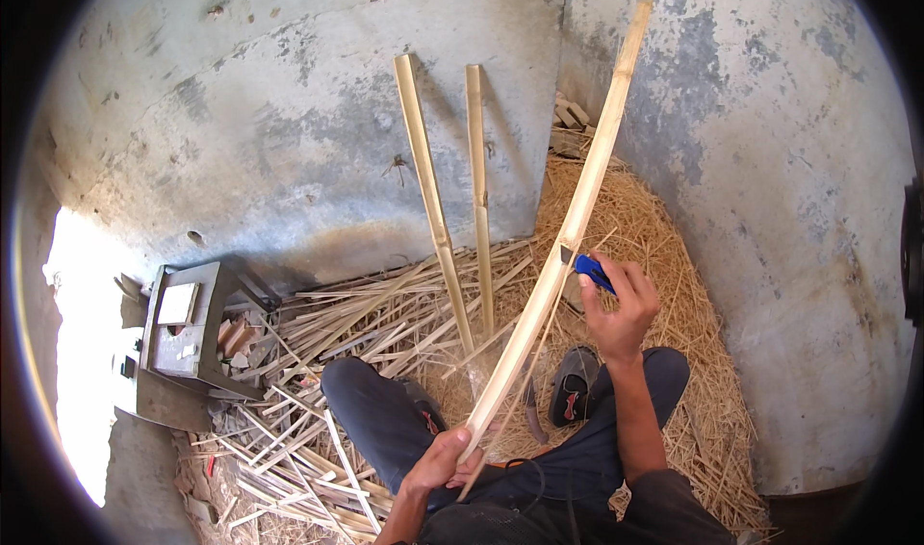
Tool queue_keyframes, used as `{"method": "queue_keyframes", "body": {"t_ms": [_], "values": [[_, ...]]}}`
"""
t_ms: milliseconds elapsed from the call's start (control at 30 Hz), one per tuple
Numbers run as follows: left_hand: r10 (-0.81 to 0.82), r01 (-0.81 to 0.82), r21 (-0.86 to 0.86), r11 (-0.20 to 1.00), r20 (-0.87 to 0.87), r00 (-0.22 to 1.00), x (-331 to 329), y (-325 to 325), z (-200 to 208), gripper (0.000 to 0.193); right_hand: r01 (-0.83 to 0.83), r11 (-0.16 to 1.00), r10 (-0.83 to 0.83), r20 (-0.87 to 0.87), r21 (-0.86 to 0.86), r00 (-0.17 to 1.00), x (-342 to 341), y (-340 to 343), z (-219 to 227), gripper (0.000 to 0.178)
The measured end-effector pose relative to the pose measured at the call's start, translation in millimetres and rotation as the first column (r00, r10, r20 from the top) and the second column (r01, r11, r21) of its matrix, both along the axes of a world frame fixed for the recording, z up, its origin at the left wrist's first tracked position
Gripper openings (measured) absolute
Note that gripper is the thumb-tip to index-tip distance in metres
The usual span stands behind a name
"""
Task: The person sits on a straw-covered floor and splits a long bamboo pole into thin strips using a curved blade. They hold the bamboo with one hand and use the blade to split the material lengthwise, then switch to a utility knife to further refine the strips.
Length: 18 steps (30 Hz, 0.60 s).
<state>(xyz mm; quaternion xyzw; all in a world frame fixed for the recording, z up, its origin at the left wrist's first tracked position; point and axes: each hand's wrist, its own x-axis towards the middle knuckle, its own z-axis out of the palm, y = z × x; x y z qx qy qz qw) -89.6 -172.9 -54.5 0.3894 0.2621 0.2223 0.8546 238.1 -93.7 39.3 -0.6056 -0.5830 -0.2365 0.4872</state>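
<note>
A long split bamboo strip (pixel 589 185) slants from my lap up to the far right, its pale inner face toward me. My left hand (pixel 445 460) is closed around its lower end. In my right hand (pixel 624 309) is a blue-handled utility knife (pixel 593 273), its blade touching the strip's right edge around mid-length. A thin bamboo sliver (pixel 508 408) runs along the strip's right side, from near the blade down to my left hand. Part of the left fingers is hidden behind the strip.
Two bamboo strips (pixel 423 151) (pixel 477 160) lean against the wall (pixel 318 131) ahead. Cut bamboo slats (pixel 318 468) litter the floor on the left, with shavings (pixel 664 247) heaped on the right. A worn grey wooden stand (pixel 197 329) stands left. My shoes (pixel 576 381) are beneath the strip.
</note>
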Motion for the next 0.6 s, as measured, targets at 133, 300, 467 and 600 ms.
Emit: {"method": "queue_keyframes", "body": {"t_ms": [133,300,467,600], "values": [[0.011,0.001,0.206,0.979,-0.054,0.998,0.5,1.0,-0.5,0.059,0.001,1.0,0.0,-0.018,0.028,1.0,1.0,1.1,-3.1,0.032],[-0.047,0.049,0.06,0.997,-0.028,0.998,-5.1,5.4,7.9,0.055,0.009,1.0,-0.009,0.007,0.025,1.0,0.9,-3.4,2.7,0.032],[0.161,-0.036,0.531,0.846,-0.191,0.968,5.1,2.2,-6.3,0.056,0.003,0.999,-0.002,-0.017,0.033,1.0,2.6,0.1,0.3,0.031],[0.045,-0.012,0.286,0.958,-0.108,0.993,2.7,0.9,1.5,0.054,0.008,0.998,-0.007,-0.014,0.057,1.0,3.4,-1.0,0.1,0.031]]}}
